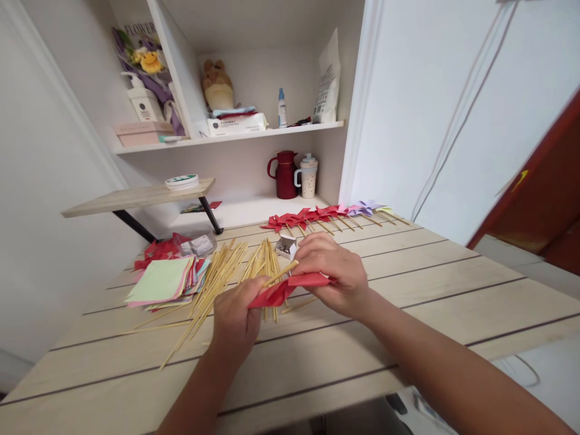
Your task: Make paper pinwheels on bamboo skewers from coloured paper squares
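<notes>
While both hands worked over the middle of the pale wooden tabletop [408, 290], the head camera showed them sharing one piece of folded red paper [290, 287]. The left hand [235, 320] was curled around the near-left end of that paper, fingers closed on it. The right hand [333, 272] pinched the far-right end, its fingers bent down over the fold, and a thin bamboo stick [281, 273] lay against the paper between the two hands, slanting up toward the right. The paper was held just above the tabletop, over a loose spread of bamboo sticks [222, 272] that fanned out to the left and toward the near edge.

Just beyond the right hand sat a small open white box [286, 246]. To the far left of the sticks lay a stack of coloured paper squares [163, 281], green on top, with more red paper pieces [156, 249] behind it. Along the far edge of the tabletop ran a row of finished red pinwheels on sticks [308, 217], ending on the right in purple ones [365, 208]. Behind them, in the shelf recess, stood a dark red jug [284, 175] and a pale mug [307, 176] side by side.
</notes>
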Demonstrator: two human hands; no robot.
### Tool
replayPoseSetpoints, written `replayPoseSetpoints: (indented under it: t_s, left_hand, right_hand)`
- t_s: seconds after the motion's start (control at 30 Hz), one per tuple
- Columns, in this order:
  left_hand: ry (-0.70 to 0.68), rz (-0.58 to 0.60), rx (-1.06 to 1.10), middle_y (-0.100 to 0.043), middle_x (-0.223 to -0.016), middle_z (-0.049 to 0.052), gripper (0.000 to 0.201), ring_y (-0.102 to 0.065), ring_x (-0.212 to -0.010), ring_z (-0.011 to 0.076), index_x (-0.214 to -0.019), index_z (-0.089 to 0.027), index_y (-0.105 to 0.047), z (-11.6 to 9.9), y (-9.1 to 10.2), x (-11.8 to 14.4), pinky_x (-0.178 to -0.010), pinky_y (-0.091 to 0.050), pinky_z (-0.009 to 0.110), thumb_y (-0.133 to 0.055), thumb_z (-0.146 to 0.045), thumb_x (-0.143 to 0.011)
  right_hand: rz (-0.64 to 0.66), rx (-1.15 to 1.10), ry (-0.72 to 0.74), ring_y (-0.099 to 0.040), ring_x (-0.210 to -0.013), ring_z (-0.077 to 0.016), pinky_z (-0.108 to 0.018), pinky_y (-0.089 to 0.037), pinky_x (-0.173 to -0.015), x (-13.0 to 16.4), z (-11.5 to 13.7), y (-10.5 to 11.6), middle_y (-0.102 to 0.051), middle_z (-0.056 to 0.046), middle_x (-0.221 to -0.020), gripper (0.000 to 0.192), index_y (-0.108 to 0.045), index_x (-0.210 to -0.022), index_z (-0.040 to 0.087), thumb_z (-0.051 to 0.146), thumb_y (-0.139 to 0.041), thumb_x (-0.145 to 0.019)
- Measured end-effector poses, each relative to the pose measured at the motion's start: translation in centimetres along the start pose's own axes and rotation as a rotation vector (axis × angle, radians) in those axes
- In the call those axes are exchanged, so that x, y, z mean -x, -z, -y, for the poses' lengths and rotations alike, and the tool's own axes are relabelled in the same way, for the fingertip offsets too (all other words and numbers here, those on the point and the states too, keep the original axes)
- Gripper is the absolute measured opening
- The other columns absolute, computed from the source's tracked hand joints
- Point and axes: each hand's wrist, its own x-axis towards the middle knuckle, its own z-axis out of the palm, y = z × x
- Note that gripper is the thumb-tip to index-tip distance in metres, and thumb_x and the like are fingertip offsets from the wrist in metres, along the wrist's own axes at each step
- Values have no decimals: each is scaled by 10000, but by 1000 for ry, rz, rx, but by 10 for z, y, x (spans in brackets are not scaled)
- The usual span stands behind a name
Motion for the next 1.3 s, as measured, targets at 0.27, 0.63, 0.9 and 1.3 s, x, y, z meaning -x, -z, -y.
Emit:
replayPoseSetpoints:
  t_s: [0.27,0.63,0.9,1.3]
  left_hand:
    - [54,-5,11,-807,-878,81,309,-762,-747,184,-1034,-163,-764,6,-5,12,-662,-565,248,-467,-236,-991]
    - [41,34,22,-788,-798,50,287,-723,-641,147,-968,-166,-758,-4,3,-4,-601,-533,226,-473,-191,-982]
    - [37,17,31,-750,-707,28,264,-692,-577,137,-949,-164,-742,-3,2,-4,-552,-508,221,-486,-209,-995]
    - [-6,-19,8,-765,-718,43,292,-697,-577,137,-916,-161,-735,-7,4,-8,-558,-522,217,-463,-218,-1005]
  right_hand:
    - [-14,-5,11,-670,-736,-191,-420,-551,-785,0,0,-1,-721,-43,-745,55,-715,-911,197,152,-684,-908]
    - [-15,7,16,-675,-728,-192,-413,-555,-787,-1,2,-1,-721,-37,-739,72,-719,-922,217,247,-663,-954]
    - [3,11,21,-673,-746,-197,-421,-552,-789,0,1,0,-723,-45,-751,72,-720,-929,208,239,-661,-956]
    - [25,28,1,-677,-755,-195,-415,-554,-793,1,1,0,-743,-43,-781,95,-725,-939,228,199,-635,-949]
